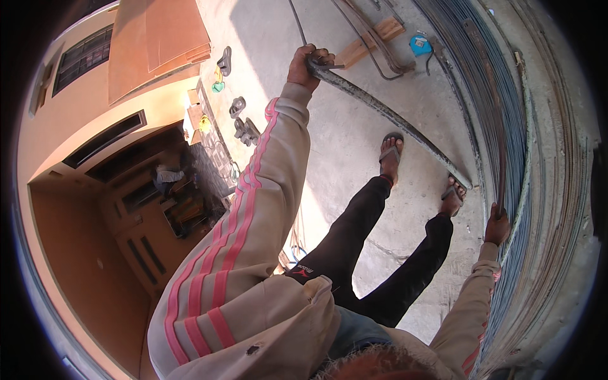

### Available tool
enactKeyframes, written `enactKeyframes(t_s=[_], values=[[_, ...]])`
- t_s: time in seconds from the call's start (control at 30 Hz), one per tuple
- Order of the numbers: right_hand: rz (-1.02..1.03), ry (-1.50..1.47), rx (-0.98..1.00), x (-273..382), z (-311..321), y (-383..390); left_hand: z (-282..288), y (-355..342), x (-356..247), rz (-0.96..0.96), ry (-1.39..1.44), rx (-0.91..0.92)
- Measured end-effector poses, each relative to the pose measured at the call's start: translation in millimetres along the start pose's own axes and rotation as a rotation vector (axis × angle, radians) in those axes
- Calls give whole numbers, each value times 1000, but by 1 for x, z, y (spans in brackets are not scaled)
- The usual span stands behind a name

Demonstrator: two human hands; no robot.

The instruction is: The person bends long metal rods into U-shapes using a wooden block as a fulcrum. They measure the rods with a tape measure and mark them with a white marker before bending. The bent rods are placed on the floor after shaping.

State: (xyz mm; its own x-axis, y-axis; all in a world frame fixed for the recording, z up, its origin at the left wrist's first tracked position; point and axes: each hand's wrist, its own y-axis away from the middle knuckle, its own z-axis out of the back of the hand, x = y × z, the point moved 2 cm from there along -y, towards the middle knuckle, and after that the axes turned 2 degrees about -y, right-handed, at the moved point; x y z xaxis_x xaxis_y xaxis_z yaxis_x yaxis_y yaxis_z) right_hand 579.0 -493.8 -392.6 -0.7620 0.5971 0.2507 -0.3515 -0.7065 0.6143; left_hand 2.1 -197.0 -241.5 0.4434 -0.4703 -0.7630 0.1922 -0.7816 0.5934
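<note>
My left hand point(307, 66) is closed at the upper end of a long grey metal pipe point(392, 120). The pipe slants down to the right, its lower end by my right foot. A thin steel rod point(297, 22) also runs into this fist, and a short bent end shows beside the fingers. At the right, my right hand point(497, 227) is wrapped round the near end of a dark rusty bar point(493, 101), which stretches away along a bundle of thin steel rods point(522, 126). The fingers hide how each grip sits.
A wooden block point(370, 43) with bent rods over it and a blue tape measure point(420, 45) lie ahead on the concrete floor. Loose sandals point(246, 132) are at the left, near leaning brown boards point(158, 38). Someone point(168, 178) is inside the dark doorway.
</note>
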Motion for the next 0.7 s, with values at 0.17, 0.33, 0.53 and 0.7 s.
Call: enactKeyframes(t_s=[0.17, 0.33, 0.53, 0.7], values=[[-16, 77, -5, -10, -10, -58, -4, -2, 0, -13, -21, -43], [-83, 102, 71, -3, -23, -67, -16, 1, -5, 8, -10, -25], [-24, 109, -109, -5, -16, -53, -28, -5, -11, 42, -59, 69], [248, 46, 193, 58, -17, -23, -29, -3, -21, 55, -156, -47]])
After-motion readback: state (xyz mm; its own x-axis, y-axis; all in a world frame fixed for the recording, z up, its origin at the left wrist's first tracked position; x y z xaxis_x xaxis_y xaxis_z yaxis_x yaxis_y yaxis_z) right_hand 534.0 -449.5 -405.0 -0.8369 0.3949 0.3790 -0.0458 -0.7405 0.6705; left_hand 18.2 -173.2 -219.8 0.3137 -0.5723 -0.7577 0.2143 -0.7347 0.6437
